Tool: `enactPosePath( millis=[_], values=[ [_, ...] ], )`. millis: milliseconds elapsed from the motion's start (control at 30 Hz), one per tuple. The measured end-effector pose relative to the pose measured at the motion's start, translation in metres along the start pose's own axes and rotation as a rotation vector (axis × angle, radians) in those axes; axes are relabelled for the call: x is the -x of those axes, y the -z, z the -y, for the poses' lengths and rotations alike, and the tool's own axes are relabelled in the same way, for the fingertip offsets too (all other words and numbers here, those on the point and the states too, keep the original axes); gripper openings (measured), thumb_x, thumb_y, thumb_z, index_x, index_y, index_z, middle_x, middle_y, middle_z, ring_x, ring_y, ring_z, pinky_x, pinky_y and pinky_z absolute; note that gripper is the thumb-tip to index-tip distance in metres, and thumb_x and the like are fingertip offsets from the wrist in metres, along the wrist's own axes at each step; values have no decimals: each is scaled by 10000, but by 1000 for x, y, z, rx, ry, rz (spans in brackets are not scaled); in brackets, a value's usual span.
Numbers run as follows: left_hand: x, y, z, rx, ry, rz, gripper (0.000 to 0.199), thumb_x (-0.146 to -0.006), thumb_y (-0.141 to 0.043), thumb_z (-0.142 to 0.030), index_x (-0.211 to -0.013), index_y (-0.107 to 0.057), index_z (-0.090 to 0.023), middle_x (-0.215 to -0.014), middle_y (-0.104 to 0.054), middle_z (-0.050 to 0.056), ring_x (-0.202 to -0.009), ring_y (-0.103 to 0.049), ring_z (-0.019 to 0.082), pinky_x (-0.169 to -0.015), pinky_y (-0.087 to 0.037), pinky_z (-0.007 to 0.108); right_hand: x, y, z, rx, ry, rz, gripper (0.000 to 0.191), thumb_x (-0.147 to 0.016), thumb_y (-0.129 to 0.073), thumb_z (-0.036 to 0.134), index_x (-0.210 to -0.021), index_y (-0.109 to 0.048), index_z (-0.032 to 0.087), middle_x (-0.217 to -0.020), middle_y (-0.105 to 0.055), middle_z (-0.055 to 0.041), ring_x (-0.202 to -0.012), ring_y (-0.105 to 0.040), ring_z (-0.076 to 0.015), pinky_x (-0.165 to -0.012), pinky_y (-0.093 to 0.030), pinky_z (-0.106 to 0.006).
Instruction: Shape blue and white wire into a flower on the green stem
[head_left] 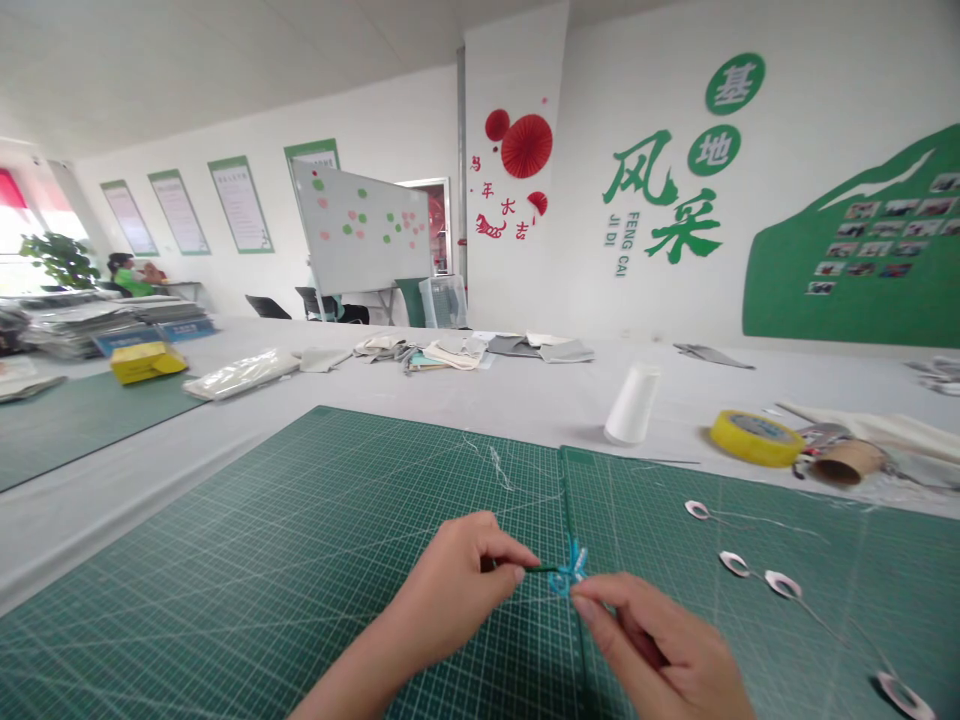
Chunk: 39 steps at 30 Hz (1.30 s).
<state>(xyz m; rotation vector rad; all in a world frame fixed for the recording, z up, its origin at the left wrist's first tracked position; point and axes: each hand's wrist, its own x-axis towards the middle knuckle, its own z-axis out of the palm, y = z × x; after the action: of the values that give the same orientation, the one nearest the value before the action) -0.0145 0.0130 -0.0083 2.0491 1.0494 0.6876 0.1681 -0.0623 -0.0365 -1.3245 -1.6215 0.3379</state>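
Note:
My left hand [465, 565] pinches a thin dark green stem [541, 569] between thumb and fingers. At the stem's right end is a small bright blue looped piece with white marks, perhaps a flower [561, 581]; its exact kind is hard to make out. The thumb and forefinger of my right hand [660, 635] close on the lower right edge of this blue piece. Both hands hover over a green gridded cutting mat [300, 560], near its seam with a second mat [675, 540]. Pale oval rings [733, 564] on thin strings lie to the right.
Beyond the mats stand a white thread cone [632, 405], a yellow tape roll [756, 438] and a cardboard tube [847, 463]. Loose white threads [499, 468] lie on the mat. Fabric pieces [457, 352] and a yellow box [147, 362] sit farther back. A person [135, 277] sits far left.

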Motion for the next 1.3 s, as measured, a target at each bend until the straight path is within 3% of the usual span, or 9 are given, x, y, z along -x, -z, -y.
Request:
enactPosePath(
  millis=[133, 267, 367, 467, 533, 733, 933, 1300],
  values=[
    [3, 0, -1, -75, -52, 100, 298, -760, -546, -97, -870, -759, -274, -724, -592, -3, -712, -544, 154, -666, -397, 281, -6, 7, -2, 74, 87, 55, 166, -872, -531, 308, -826, -676, 241, -633, -643, 15, -488, -549, -130, -483, -415, -223],
    [5, 1, -4, -42, -89, 251, 320, -732, -575, -77, -890, -762, -283, -714, -565, -17, -691, -542, 136, -652, -391, 255, -14, 12, -8, 109, 45, 114, 211, -858, -536, 342, -740, -676, 238, -593, -613, 18, -477, -504, -130, -472, -383, -229],
    [7, 4, -7, 40, -122, 339, 325, -722, -610, -79, -904, -760, -304, -701, -540, -28, -673, -529, 123, -637, -386, 235, -18, 12, -15, 13, -98, 185, 216, -814, -574, 367, -693, -687, 228, -517, -526, 41, -460, -425, -121, -453, -318, -228],
    [9, 9, -11, 181, -138, 425, 323, -732, -646, -100, -937, -749, -328, -709, -516, -32, -664, -506, 111, -605, -369, 216, -18, 9, -23, -229, -298, 258, 218, -760, -629, 382, -651, -680, 200, -473, -398, 71, -468, -332, -105, -461, -252, -228],
    [9, 12, -12, 265, -138, 441, 303, -735, -669, -115, -937, -750, -326, -715, -507, -32, -659, -490, 105, -593, -359, 212, -18, 6, -27, -351, -365, 288, 236, -736, -656, 398, -637, -668, 184, -493, -400, 72, -490, -327, -100, -480, -257, -228],
    [6, 13, -8, 433, -94, 322, 175, -748, -688, -160, -869, -763, -261, -704, -485, -33, -644, -459, 96, -600, -348, 224, -20, -1, -27, -542, -494, 346, 346, -660, -705, 493, -608, -639, 157, -470, -421, 72, -443, -322, -71, -440, -278, -206],
    [3, 9, -11, 551, -23, 219, 146, -749, -672, -150, -858, -747, -213, -709, -498, -31, -632, -436, 91, -574, -323, 227, -18, -6, -24, -639, -587, 331, 390, -581, -763, 520, -578, -589, 172, -438, -335, 104, -368, -204, -31, -353, -132, -191],
    [-2, 6, -2, 654, 105, 32, 160, -773, -632, -186, -894, -734, -208, -683, -405, -56, -511, -340, 50, -468, -247, 209, -7, -18, -24, -668, -618, 317, 355, -717, -669, 522, -645, -553, 194, -463, -258, 127, -377, -124, -41, -370, -92, -209]
  ],
)
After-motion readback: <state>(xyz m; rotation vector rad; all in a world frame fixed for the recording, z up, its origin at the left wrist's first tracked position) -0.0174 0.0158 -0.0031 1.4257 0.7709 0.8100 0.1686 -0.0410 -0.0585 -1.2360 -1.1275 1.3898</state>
